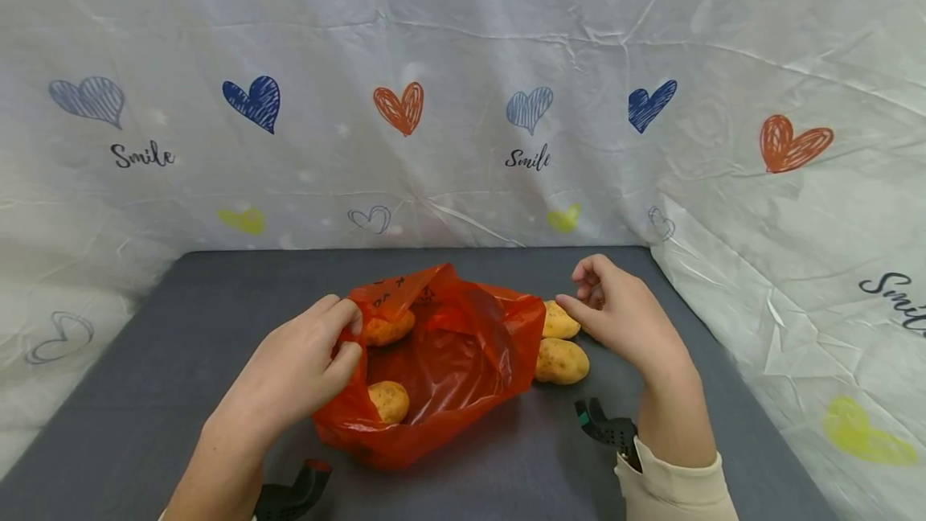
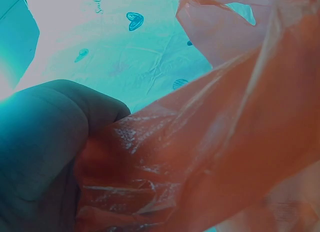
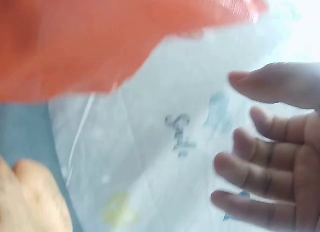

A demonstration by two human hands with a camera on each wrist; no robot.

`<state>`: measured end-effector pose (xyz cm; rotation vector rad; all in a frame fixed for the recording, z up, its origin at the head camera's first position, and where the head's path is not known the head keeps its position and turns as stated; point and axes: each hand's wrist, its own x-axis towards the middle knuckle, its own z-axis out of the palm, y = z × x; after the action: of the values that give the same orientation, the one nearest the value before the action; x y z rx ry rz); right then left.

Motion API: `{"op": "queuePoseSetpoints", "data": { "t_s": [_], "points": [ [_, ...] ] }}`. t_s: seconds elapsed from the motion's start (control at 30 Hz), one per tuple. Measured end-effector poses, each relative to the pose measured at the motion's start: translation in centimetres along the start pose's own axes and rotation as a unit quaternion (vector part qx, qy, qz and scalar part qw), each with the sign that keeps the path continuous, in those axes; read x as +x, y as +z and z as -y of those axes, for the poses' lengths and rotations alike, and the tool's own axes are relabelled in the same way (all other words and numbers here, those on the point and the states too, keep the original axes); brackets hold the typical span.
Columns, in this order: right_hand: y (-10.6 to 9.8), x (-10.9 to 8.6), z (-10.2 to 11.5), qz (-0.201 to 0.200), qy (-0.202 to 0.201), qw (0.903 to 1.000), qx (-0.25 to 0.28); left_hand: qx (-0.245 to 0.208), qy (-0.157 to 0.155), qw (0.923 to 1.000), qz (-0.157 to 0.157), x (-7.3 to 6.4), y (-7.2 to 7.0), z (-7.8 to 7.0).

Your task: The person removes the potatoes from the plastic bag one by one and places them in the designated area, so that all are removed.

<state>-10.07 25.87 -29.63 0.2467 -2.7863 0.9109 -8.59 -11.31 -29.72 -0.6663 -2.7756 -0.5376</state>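
The person's left hand [image 1: 311, 352] pinches the left rim of 1 crinkled, translucent red plastic bag [image 1: 434, 436] on the flat grey table [image 1: 108, 424]. 2 oval yellow-brown potatoes [image 1: 388, 402] show inside it; 2 more potatoes [image 1: 562, 362] lie just right of it. The right hand [image 1: 625, 312], fingers loosely bent, holds nothing near these 2.

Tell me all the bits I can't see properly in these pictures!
Head: left ends of the outside potatoes, hidden by the bag.
Head: the bag's print, too small and creased to read.
Head: some left hand fingertips, hidden by the hand itself.
Right wrist: the bag's rest, cut off by the top and left edges; what shows is blurred.
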Motion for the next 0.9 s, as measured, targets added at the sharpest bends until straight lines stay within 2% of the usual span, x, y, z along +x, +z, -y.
{"op": "queuePoseSetpoints", "data": {
  "t_s": [0.1,0.2,0.37,0.47,0.53,0.6,0.77,0.9],
  "points": [
    [0.2,-0.4,1.5,-0.044,-0.054,0.9973,0.022,0.002,0.013,0.9998,-0.013,0.0,0.0,0.0],
    [0.6,-0.8,3.0,-0.072,-0.122,0.9884,0.054,0.002,0.023,0.9995,-0.023,-0.1,0.0,0.0],
    [1.6,-1.4,5.4,-0.105,-0.234,0.9648,0.059,0.002,0.03,0.9991,-0.029,-0.2,-0.1,0.0],
    [2.5,-1.6,6.7,-0.109,-0.289,0.9489,0.064,0.0,0.033,0.999,-0.03,-0.1,-0.2,-0.1],
    [3.3,-1.7,7.5,-0.097,-0.317,0.9409,0.068,-0.001,0.036,0.9988,-0.032,-0.1,-0.2,-0.1],
    [4.3,-1.7,8.1,-0.073,-0.333,0.938,0.065,-0.002,0.038,0.9987,-0.034,-0.1,-0.2,-0.2],
    [7.6,-1.6,9.0,0.017,-0.322,0.9457,0.04,-0.002,0.041,0.9984,-0.04,-0.1,-0.2,-0.2],
    [10.6,-1.4,9.1,0.078,-0.31,0.9474,0.017,-0.001,0.044,0.9982,-0.04,-0.2,-0.1,-0.2]
  ]
}}
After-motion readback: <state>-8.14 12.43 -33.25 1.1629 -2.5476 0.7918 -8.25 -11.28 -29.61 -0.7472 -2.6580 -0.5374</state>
